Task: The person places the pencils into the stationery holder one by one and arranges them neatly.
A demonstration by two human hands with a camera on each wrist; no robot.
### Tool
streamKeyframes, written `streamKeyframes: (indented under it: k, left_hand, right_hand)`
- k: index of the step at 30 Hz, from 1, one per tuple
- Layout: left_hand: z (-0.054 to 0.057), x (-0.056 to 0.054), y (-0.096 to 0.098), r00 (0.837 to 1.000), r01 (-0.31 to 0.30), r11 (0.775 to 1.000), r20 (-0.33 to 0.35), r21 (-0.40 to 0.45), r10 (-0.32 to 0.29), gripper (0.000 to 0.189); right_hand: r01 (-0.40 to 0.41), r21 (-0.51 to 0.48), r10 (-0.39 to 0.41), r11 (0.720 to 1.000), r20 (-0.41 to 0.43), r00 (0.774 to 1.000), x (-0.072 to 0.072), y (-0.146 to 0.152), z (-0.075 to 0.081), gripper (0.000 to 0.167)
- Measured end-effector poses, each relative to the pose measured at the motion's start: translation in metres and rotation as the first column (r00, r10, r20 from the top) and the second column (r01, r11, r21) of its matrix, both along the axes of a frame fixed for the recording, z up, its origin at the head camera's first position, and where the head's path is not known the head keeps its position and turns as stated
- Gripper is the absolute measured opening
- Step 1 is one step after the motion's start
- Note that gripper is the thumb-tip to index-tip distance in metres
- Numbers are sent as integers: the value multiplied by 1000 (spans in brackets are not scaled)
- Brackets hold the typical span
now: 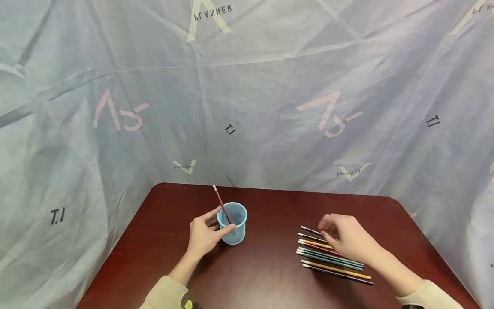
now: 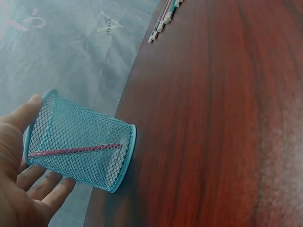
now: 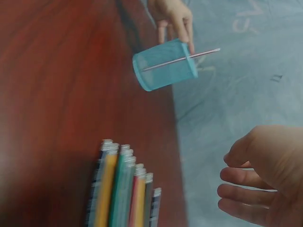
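My left hand [image 1: 204, 236] holds a light blue mesh pencil cup [image 1: 234, 236] at its rim, thumb on the near side and fingers on the far side. The cup stands upright on the table. One dark red pencil [image 1: 218, 197] leans inside it, its white eraser end sticking up. Over the far side of a row of pencils [image 1: 328, 259] hovers my right hand [image 1: 349, 236], its fingers loosely bent and nothing between them. In the right wrist view, that hand [image 3: 260, 175] is apart from the pencils. The row includes black, yellow, red and green pencils, white ends toward the cup.
The dark red-brown table [image 1: 262, 274] has rounded far corners. A grey printed cloth [image 1: 262, 107] hangs behind it and along both sides. Between the cup and the pencils lies a stretch of bare tabletop.
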State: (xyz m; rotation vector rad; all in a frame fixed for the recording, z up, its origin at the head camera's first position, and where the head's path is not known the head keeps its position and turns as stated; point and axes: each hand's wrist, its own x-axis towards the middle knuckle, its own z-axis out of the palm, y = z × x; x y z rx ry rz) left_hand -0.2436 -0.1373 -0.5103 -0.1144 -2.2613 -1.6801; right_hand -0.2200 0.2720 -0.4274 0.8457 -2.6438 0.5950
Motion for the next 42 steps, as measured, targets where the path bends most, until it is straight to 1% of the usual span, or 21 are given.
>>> streamKeyframes:
  k: [4, 6, 9, 13, 16, 20, 22, 26, 29, 31, 36, 39, 42]
  left_hand:
    - [-1, -2, 2, 1000, 10, 1000, 6, -8, -10, 76]
    - [-2, -3, 3, 1000, 10, 1000, 7, -14, -10, 77]
    - [-2, -5, 5, 1000, 13, 1000, -11, -25, -13, 76]
    - [-1, -5, 5, 1000, -3, 999, -9, -37, 3, 76]
    - [-1, -5, 4, 999, -33, 999, -15, -42, 32, 75]
    - [-3, -4, 6, 998, -61, 997, -17, -48, 61, 74]
    - [-5, -3, 8, 997, -75, 996, -11, -43, 75, 74]
    - [-6, -2, 10, 996, -92, 995, -22, -43, 91, 74]
    - [-4, -1, 10, 996, -89, 995, -33, -46, 88, 74]
    - [-4, 0, 9, 996, -86, 996, -26, -38, 85, 74]
    - [-3, 2, 7, 997, -80, 997, -20, -14, 80, 74]
    - [-2, 2, 5, 996, -74, 997, -41, -16, 73, 74]
    - [0, 1, 2, 996, -77, 997, -48, -16, 76, 74]
  right_hand:
    - [-11, 31, 11, 999, 6, 1000, 13, 12, -25, 32]
    - [-12, 46, 11, 999, 31, 999, 18, 15, -37, 29]
    - [3, 71, -8, 997, 77, 997, 22, 17, -52, 25]
    - [2, 102, -17, 995, 148, 989, 24, 17, -67, 23]
    - [-3, 102, -11, 995, 139, 990, 25, 15, -76, 26]
    - [-9, 79, 2, 997, 95, 995, 28, 13, -86, 31]
    - [-12, 74, 6, 997, 79, 997, 30, 12, -90, 32]
    - [0, 89, 0, 996, 2, 1000, 33, 12, -94, 38]
    - [-5, 94, 6, 996, -11, 1000, 34, 12, -94, 40]
    - [-13, 99, 12, 995, 9, 1000, 35, 11, -92, 38]
    - [-11, 157, 4, 988, 50, 999, 38, 8, -89, 31]
    - [-14, 170, -3, 985, 99, 995, 38, 6, -86, 30]
    - [-32, 165, 10, 986, 130, 991, 35, 4, -83, 27]
